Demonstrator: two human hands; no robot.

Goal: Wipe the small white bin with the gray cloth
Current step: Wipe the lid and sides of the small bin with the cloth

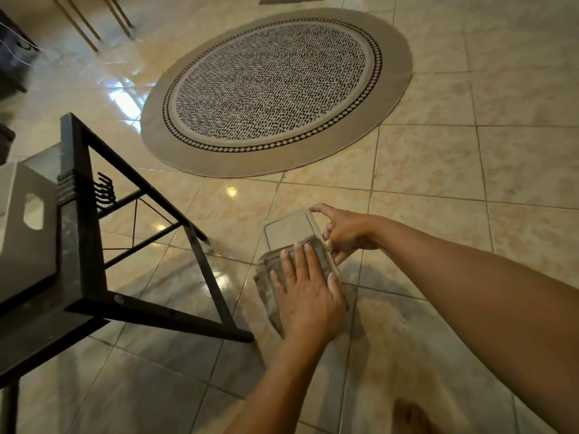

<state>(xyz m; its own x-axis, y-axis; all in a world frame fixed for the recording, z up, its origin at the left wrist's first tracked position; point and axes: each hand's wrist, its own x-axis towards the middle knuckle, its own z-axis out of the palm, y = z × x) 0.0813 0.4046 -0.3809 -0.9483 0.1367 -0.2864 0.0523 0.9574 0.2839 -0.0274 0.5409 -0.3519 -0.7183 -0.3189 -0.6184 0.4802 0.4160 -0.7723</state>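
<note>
One small white bin (289,228) stands on the tiled floor (470,170), with one gray cloth (274,277) draped over its near part. The left hand (308,292) lies flat and open on the cloth, fingers spread, pressing it against the bin. The right hand (343,233) grips the bin's far right edge with curled fingers. One black metal-framed worktop (78,245) stands just left, carrying one white box (25,227). One round patterned rug (275,92) lies beyond. A bare foot (410,418) shows at the bottom.
</note>
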